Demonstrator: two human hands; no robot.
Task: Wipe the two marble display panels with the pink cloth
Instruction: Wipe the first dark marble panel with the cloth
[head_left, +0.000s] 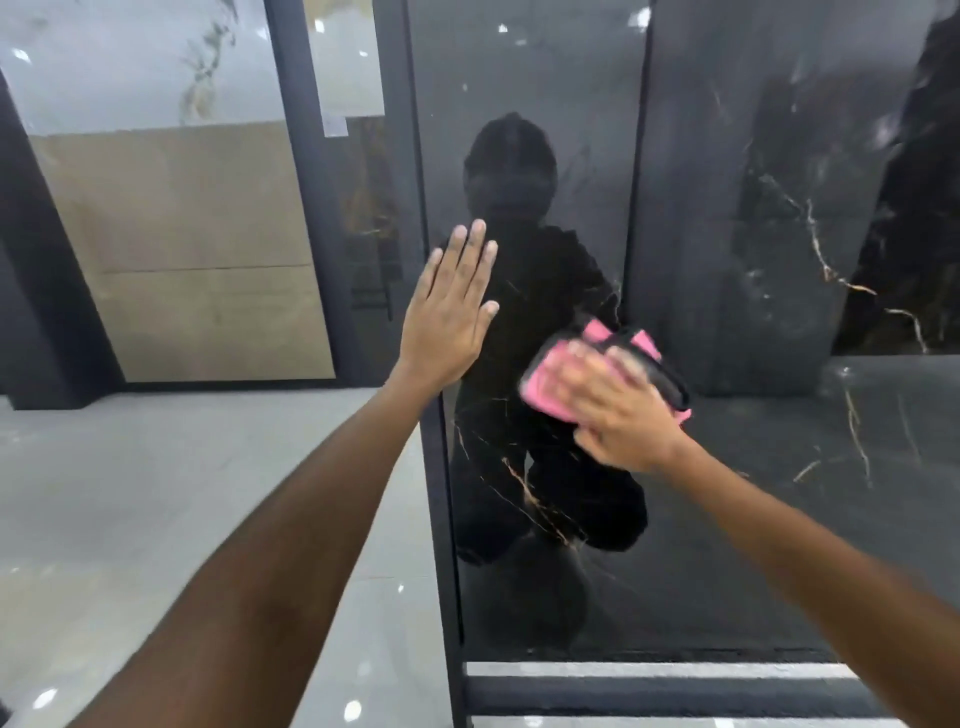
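A glossy black marble panel with thin gold veins stands upright in front of me in a dark frame. My left hand lies flat against its left edge, fingers straight and pointing up. My right hand presses a folded pink cloth with a dark trim against the panel at mid height; the hand is blurred. To the right stands a second dark marble panel with white and gold veins.
A dark frame post runs down the panel's left side. Further left stand beige and white tile displays. A pale glossy floor spreads below on the left. The panel reflects a person's silhouette.
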